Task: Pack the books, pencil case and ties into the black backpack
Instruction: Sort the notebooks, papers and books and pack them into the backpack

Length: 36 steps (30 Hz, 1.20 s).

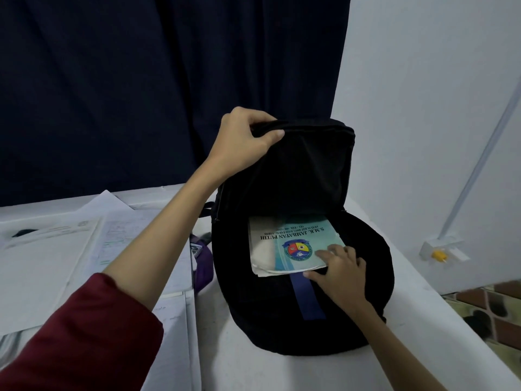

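The right hand (339,266) pinches the corner of the books (293,246), thumb under and fingers on top, to slide them in. They poke halfway out of the bag (363,277) on the tabletop (231,371). The left hand (248,136) grips the flap (310,165) and holds it up so the mouth stays wide. A blue tie (307,297) lies under the books.

Backpack (304,320), papers (50,266) on table (225,368)
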Each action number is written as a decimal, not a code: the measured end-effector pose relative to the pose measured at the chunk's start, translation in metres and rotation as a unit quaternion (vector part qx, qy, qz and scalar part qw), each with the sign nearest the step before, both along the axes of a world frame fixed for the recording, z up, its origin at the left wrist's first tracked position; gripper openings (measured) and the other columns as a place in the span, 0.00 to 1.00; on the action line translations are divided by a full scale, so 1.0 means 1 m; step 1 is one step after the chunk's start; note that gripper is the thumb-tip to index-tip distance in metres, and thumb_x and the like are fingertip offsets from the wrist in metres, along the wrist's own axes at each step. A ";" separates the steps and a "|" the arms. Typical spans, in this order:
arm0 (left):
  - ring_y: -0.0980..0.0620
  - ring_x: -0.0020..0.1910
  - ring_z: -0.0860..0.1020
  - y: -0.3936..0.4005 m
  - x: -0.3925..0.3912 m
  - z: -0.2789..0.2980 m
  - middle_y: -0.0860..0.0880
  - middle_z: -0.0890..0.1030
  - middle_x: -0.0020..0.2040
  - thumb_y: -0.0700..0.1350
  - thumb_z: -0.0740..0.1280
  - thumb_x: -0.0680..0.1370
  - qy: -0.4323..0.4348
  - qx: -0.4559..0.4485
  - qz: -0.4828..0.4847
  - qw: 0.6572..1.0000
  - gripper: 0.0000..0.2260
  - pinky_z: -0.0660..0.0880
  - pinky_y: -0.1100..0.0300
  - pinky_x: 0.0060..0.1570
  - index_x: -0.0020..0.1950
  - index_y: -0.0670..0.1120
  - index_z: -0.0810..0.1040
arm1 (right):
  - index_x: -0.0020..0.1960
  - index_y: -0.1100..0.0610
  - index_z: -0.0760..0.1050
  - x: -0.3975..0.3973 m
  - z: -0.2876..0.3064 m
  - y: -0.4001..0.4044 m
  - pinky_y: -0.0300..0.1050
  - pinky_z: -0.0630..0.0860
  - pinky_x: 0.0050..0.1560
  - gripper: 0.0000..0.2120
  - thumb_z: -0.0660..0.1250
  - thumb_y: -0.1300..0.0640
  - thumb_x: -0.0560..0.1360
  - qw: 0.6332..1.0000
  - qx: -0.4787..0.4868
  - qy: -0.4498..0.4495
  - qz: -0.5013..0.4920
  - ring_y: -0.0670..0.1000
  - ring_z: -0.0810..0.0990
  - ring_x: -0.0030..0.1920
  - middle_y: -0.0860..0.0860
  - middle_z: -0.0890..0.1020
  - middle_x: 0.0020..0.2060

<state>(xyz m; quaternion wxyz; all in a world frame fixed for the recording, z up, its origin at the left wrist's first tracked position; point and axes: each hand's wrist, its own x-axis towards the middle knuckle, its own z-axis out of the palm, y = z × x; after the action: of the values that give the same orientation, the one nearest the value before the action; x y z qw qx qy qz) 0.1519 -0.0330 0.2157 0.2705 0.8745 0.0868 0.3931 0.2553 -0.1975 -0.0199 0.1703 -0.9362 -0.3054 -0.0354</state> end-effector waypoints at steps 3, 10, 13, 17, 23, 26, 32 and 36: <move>0.63 0.43 0.80 -0.004 -0.001 -0.001 0.57 0.82 0.40 0.43 0.70 0.75 0.001 -0.001 -0.004 1.000 0.05 0.73 0.74 0.44 0.50 0.45 0.84 | 0.64 0.48 0.76 0.005 -0.007 0.007 0.51 0.59 0.62 0.27 0.68 0.37 0.69 1.000 0.020 -0.016 -0.003 0.53 0.66 0.65 0.49 0.74 0.64; 0.60 0.46 0.80 -0.010 -0.003 -0.007 0.57 0.83 0.42 0.46 0.70 0.75 0.026 0.008 0.011 1.000 0.06 0.77 0.63 0.50 0.50 0.49 0.84 | 0.60 0.52 0.79 0.006 -0.004 0.002 0.55 0.60 0.65 0.21 0.70 0.43 0.71 0.997 0.081 -0.011 0.008 0.54 0.71 0.65 0.50 0.77 0.62; 0.57 0.48 0.80 -0.008 -0.008 -0.024 0.56 0.83 0.45 0.47 0.71 0.74 0.055 0.002 0.016 0.998 0.07 0.76 0.58 0.53 0.51 0.49 0.84 | 0.46 0.58 0.83 -0.004 0.015 -0.014 0.54 0.72 0.46 0.16 0.65 0.47 0.70 0.948 0.289 -0.135 0.001 0.61 0.78 0.44 0.55 0.83 0.44; 0.57 0.50 0.79 -0.008 -0.020 -0.070 0.55 0.83 0.47 0.48 0.73 0.72 0.160 -0.035 0.024 0.986 0.08 0.75 0.57 0.56 0.51 0.51 0.84 | 0.45 0.61 0.81 -0.023 0.071 -0.022 0.47 0.69 0.44 0.12 0.64 0.54 0.73 0.870 0.438 -0.218 0.057 0.56 0.73 0.44 0.55 0.81 0.42; 0.60 0.44 0.78 -0.006 -0.094 -0.131 0.54 0.81 0.42 0.44 0.75 0.71 0.255 -0.276 -0.049 0.925 0.10 0.74 0.67 0.50 0.52 0.50 0.83 | 0.43 0.57 0.81 -0.064 0.096 0.025 0.48 0.70 0.48 0.11 0.63 0.52 0.72 0.876 0.398 -0.190 0.194 0.52 0.74 0.46 0.51 0.80 0.41; 0.58 0.45 0.80 0.023 -0.157 -0.156 0.54 0.83 0.42 0.39 0.71 0.74 0.098 -0.362 0.093 0.922 0.06 0.72 0.70 0.45 0.47 0.50 0.82 | 0.44 0.54 0.80 -0.105 0.089 0.058 0.49 0.70 0.50 0.12 0.61 0.49 0.71 0.903 0.309 -0.122 0.273 0.52 0.74 0.48 0.47 0.79 0.42; 0.40 0.62 0.71 0.120 -0.305 -0.203 0.36 0.74 0.61 0.40 0.70 0.75 0.026 -0.254 0.492 0.833 0.13 0.66 0.51 0.60 0.59 0.42 0.77 | 0.63 0.51 0.74 -0.215 0.075 0.160 0.46 0.56 0.66 0.16 0.59 0.48 0.78 0.887 0.072 0.028 0.455 0.48 0.63 0.66 0.47 0.73 0.63; 0.36 0.66 0.67 0.177 -0.366 -0.204 0.35 0.71 0.65 0.51 0.66 0.77 0.164 -0.202 0.548 0.795 0.21 0.63 0.43 0.64 0.66 0.43 0.70 | 0.74 0.54 0.62 -0.253 0.061 0.234 0.52 0.53 0.71 0.22 0.53 0.49 0.82 0.903 -0.028 0.083 0.420 0.55 0.56 0.74 0.52 0.61 0.74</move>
<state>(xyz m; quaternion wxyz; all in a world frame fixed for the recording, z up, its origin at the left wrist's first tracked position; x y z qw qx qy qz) -0.2141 0.1438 0.0114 0.1622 0.6572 0.6723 0.2998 0.0024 0.0363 0.0411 0.1682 -0.7248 -0.6562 0.1254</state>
